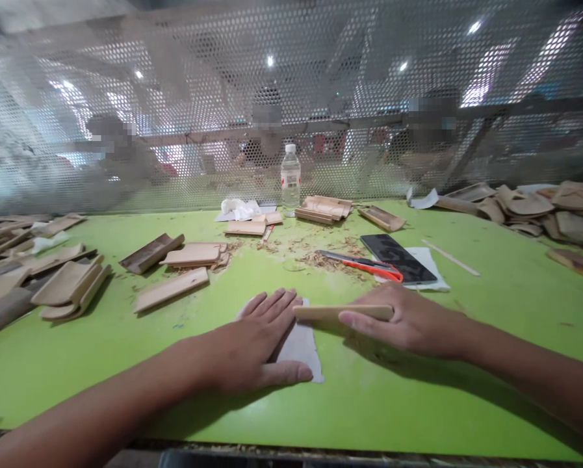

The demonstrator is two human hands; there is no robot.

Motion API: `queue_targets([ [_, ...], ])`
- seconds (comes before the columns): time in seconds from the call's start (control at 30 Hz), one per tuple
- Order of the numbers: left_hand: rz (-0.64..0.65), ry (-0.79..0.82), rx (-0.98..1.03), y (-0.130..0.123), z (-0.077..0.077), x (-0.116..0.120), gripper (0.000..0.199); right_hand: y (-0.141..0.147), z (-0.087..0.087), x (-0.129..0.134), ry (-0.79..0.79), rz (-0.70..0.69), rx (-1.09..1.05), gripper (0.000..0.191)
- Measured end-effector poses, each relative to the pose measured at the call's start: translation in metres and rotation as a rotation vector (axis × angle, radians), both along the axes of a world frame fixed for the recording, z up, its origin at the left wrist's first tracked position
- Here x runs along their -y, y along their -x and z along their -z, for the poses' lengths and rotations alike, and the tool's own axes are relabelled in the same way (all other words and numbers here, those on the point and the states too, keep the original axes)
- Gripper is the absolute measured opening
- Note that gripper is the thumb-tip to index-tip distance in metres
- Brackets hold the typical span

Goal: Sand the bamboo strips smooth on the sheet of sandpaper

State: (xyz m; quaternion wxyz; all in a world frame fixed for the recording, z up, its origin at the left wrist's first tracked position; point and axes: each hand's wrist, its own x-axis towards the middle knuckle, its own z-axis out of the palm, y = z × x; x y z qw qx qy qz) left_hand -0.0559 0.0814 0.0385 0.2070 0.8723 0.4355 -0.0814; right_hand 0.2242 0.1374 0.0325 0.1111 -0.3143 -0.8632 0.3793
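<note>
My left hand (252,344) lies flat, fingers stretched out, on a white sheet that looks like sandpaper or paper (303,351) on the green table. In my right hand (403,325) is a thin, pale strip of wood or bamboo (340,312), gripped edge-up with the thumb along its near side. Its left end reaches the fingertips of my left hand, just above the sheet; whether they touch I cannot tell. Beyond my right hand lie an orange utility knife (374,265) with its blade out and a black phone (398,260) on white paper.
Curved bamboo pieces (186,289) lie left of centre, with larger piles at the far left (71,286) and far right (554,205). A water bottle (290,182) stands by the perforated metal screen (198,130). Shavings (320,260) litter the middle. People sit behind the screen.
</note>
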Motion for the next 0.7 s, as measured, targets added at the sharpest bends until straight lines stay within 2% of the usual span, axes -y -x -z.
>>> queue_targets([
  [0.07, 0.001, -0.006, -0.003, 0.0003, 0.0006, -0.0003, 0.104, -0.0008, 0.0017, -0.0014, -0.004, 0.026, 0.003, 0.053],
  [0.17, 0.016, -0.003, 0.014, 0.0013, 0.0021, -0.0004, 0.101, -0.0006, 0.0018, -0.0008, 0.099, -0.015, 0.012, 0.053],
  [0.3, 0.0, -0.017, 0.025, 0.0018, 0.0029, -0.0005, 0.104, 0.0004, 0.0005, 0.0028, -0.073, 0.044, 0.038, 0.053],
  [0.43, 0.006, 0.004, 0.029, 0.0008, 0.0019, -0.0006, 0.102, 0.0012, -0.0006, 0.0059, 0.013, -0.137, 0.038, 0.05],
  [0.57, -0.005, -0.004, 0.008, -0.0003, 0.0015, -0.0007, 0.105, 0.0013, -0.002, 0.0066, -0.246, -0.129, 0.065, 0.045],
  [0.6, -0.005, -0.002, 0.003, -0.0005, 0.0015, -0.0008, 0.104, 0.0014, -0.0021, 0.0069, -0.259, -0.146, 0.065, 0.045],
  [0.7, 0.003, 0.007, 0.002, -0.0008, 0.0008, -0.0014, 0.102, 0.0018, -0.0016, 0.0072, -0.147, -0.23, 0.058, 0.045],
])
